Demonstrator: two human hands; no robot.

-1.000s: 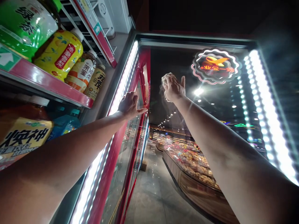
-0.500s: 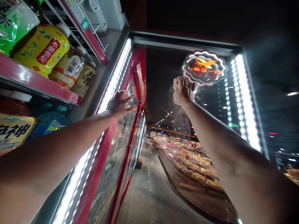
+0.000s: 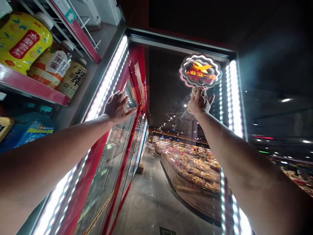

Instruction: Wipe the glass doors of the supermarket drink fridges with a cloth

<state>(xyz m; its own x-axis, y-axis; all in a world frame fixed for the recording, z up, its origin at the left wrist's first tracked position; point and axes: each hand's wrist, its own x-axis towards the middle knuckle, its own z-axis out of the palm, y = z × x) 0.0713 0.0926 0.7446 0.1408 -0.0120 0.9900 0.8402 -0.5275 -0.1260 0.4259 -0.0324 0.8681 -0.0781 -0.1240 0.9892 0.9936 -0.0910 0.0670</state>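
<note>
A glass door (image 3: 168, 75) with a dark frame and lit edges stands open in front of me. My right hand (image 3: 200, 100) is against its upper part, just below a scalloped sticker (image 3: 201, 71). The fingers are bent over what looks like a pale crumpled cloth (image 3: 189, 107), mostly hidden behind the hand; the thumb sticks out to the right. My left hand (image 3: 118, 107) is raised near the door's left side, beside a bright light strip (image 3: 107, 80). Its fingers are open and the thumb points right. Whether it touches the glass I cannot tell.
At the left, cooler shelves with a red edge (image 3: 34, 85) hold a yellow bottle (image 3: 24, 42), an orange-labelled bottle (image 3: 51, 65) and a beige bottle (image 3: 72, 78). Through the glass show red-framed coolers (image 3: 114, 156), a grey floor (image 3: 146, 195) and a curved display counter (image 3: 188, 186).
My right hand has moved down, from the sticker's left to below it. My left hand stays in nearly the same place. The view has shifted, so the shelves and door sit further left.
</note>
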